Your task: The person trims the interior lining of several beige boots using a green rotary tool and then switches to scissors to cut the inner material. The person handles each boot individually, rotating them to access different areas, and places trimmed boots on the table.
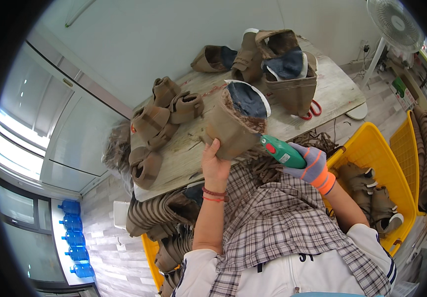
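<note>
My bare left hand [216, 163] is closed around the lower side of a brown boot upper [228, 128], holding it over the table's near edge. The upper has brown fur lining and a dark blue inner piece edged in white at its opening. In a grey and orange glove, my right hand [313, 166] grips a green handheld power tool [285, 152] with a red button. The tool's narrow tip meets the fur-lined edge of the upper; the exact contact is too small to make out.
More boot uppers [292, 89] stand on the worn table [339, 91], beside red-handled scissors [313, 110]. Smaller brown uppers [151, 121] sit at its left. Yellow crates [396, 173] of uppers flank me. Brown scraps [317, 141] lie between me and the table. A fan [396, 22] stands far right.
</note>
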`<control>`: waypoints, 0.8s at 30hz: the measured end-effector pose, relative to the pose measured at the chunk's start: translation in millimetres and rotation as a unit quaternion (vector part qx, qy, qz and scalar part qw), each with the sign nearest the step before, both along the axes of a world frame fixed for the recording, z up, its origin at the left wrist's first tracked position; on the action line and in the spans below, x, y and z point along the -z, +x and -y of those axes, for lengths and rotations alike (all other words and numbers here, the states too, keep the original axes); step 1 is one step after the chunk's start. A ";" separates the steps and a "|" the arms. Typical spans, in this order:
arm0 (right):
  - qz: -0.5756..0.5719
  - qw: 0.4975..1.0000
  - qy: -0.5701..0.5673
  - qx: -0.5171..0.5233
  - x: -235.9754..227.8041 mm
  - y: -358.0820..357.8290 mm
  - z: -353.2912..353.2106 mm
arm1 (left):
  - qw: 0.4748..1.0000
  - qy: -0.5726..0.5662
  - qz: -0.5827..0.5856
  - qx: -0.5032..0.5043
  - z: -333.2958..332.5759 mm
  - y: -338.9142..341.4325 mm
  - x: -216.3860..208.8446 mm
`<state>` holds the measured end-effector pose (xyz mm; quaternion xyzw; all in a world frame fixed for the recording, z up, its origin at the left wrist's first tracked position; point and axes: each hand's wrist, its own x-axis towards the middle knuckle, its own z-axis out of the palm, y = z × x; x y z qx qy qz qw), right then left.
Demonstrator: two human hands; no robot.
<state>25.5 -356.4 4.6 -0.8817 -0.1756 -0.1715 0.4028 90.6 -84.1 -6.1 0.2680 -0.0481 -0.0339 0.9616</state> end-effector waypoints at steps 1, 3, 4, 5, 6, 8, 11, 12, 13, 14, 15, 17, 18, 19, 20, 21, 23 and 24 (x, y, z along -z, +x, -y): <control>0.001 1.000 0.007 -0.001 -0.3 0.4 -0.3 | 1.000 0.010 0.006 0.000 1.9 0.5 2.3; -0.006 0.999 0.041 -0.003 -1.2 1.2 -2.1 | 1.000 0.019 0.005 -0.003 6.3 -0.3 6.0; -0.009 0.998 0.059 -0.003 -1.3 1.5 -3.1 | 1.000 0.025 0.004 -0.003 9.1 -1.1 5.5; -0.026 0.997 0.068 -0.002 -1.9 2.0 -4.1 | 0.999 0.038 0.010 -0.009 11.3 -2.2 4.4; -0.042 0.996 0.076 -0.001 -2.8 2.6 -5.1 | 0.998 0.051 0.016 -0.014 13.4 -3.7 2.7; -0.069 0.992 0.105 0.002 -3.5 2.7 -6.9 | 0.996 0.076 0.030 -0.024 17.9 -6.4 0.5; -0.084 0.986 0.145 0.006 -1.7 4.4 -9.1 | 0.991 0.118 0.054 -0.039 21.3 -9.2 1.7; -0.080 0.986 0.147 0.008 0.1 6.0 -9.3 | 0.988 0.135 0.062 -0.042 21.0 -9.3 5.0; -0.075 0.986 0.149 0.010 1.0 7.6 -9.9 | 0.985 0.152 0.070 -0.047 20.9 -9.0 6.5; -0.097 0.979 0.181 0.010 1.3 8.0 -11.0 | 0.980 0.173 0.085 -0.059 21.9 -8.5 7.8; -0.120 0.970 0.213 0.009 1.4 8.0 -12.4 | 0.973 0.193 0.100 -0.071 24.0 -8.0 8.9; -0.130 0.962 0.240 0.016 1.1 9.6 -13.1 | 0.957 0.245 0.122 -0.094 27.4 -7.3 13.8; -0.118 0.964 0.236 0.023 1.6 11.4 -13.1 | 0.946 0.277 0.129 -0.105 27.5 -7.7 18.7; -0.106 0.966 0.234 0.027 0.7 13.0 -14.0 | 0.933 0.311 0.136 -0.119 26.2 -8.2 23.6; -0.134 0.956 0.258 0.025 -1.5 13.3 -14.0 | 0.920 0.344 0.140 -0.127 24.5 -7.2 30.4; -0.162 0.945 0.282 0.023 -5.2 12.9 -13.7 | 0.905 0.376 0.144 -0.135 22.5 -5.6 37.9; -0.187 0.932 0.309 0.024 -8.3 14.8 -12.9 | 0.875 0.438 0.152 -0.140 22.9 -6.4 38.7; -0.185 0.931 0.313 0.026 -8.0 17.3 -12.6 | 0.850 0.472 0.180 -0.148 21.9 -5.6 42.5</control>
